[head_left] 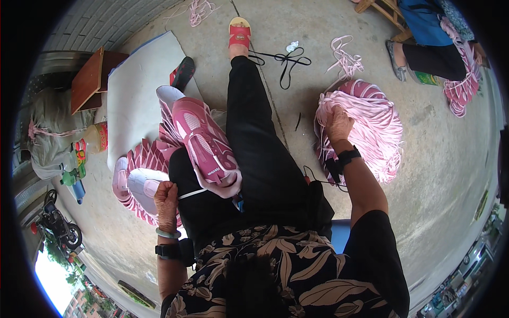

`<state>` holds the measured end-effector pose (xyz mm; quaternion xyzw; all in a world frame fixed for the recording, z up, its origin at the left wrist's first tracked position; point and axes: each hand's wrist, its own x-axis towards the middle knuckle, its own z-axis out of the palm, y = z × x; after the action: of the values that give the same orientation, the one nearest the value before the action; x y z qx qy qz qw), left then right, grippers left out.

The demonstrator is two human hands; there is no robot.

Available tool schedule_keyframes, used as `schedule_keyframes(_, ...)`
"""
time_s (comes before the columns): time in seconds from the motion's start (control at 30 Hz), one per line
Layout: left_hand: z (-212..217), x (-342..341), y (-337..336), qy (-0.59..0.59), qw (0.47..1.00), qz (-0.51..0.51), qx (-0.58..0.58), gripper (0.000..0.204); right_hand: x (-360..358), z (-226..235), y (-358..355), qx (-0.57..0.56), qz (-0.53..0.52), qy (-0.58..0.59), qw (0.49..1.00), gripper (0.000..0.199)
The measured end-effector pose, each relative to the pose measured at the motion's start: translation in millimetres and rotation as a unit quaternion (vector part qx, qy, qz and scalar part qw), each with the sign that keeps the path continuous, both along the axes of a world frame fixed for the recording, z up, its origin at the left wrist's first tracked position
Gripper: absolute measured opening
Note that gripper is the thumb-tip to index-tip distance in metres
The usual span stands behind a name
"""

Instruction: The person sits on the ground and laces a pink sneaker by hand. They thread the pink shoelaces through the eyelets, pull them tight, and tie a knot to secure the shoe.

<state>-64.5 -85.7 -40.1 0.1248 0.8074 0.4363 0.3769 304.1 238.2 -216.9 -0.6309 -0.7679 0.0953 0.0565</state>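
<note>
My right hand reaches into a big round heap of pale pink shoelaces, its fingers curled closed on some of them. My left hand is pinched closed on a thin white strip that runs across my thigh toward a pink shoe upper. That upper lies on my lap with its toe pointing away and its opening toward me, showing no lace across its tongue. Beside my left leg stands a row of nested pink shoe uppers, close to my left hand.
A pale board lies left of my legs, with a dark shoe at its edge. Beyond my foot are loose pink laces and a black cord. Another person's leg is at far right. A wooden box stands left.
</note>
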Motion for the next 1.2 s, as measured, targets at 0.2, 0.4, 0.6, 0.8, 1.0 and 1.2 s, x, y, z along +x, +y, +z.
schedule_keyframes(0.2,31.3,22.5,33.1,-0.008,0.999,-0.013,0.038,0.01,-41.6,46.6,-17.7,-0.109,-0.02,0.255,0.961,0.012)
schedule_keyframes(0.4,78.8,68.3,98.1,-0.191,0.916,-0.204,0.287,0.07,-140.6,216.1,-121.2,-0.241,0.342,0.414,0.809,0.009)
schedule_keyframes(0.6,88.5,56.2,80.5,-0.326,0.84,-0.388,0.194,0.041,-113.8,294.2,-112.8,-0.268,0.38,0.393,0.793,0.002)
schedule_keyframes(0.8,76.7,5.4,26.2,-0.174,0.935,-0.25,0.181,0.015,-8.5,187.5,20.7,-0.103,0.166,0.375,0.906,0.012)
schedule_keyframes(1.0,54.8,-22.6,7.1,-0.037,0.964,-0.191,0.182,0.008,74.3,137.1,95.3,0.018,-0.05,-0.058,0.997,0.02)
schedule_keyframes(1.2,40.5,19.6,55.7,0.149,0.925,-0.266,0.227,0.008,-121.8,152.6,-29.7,-0.049,0.369,0.272,0.888,0.035)
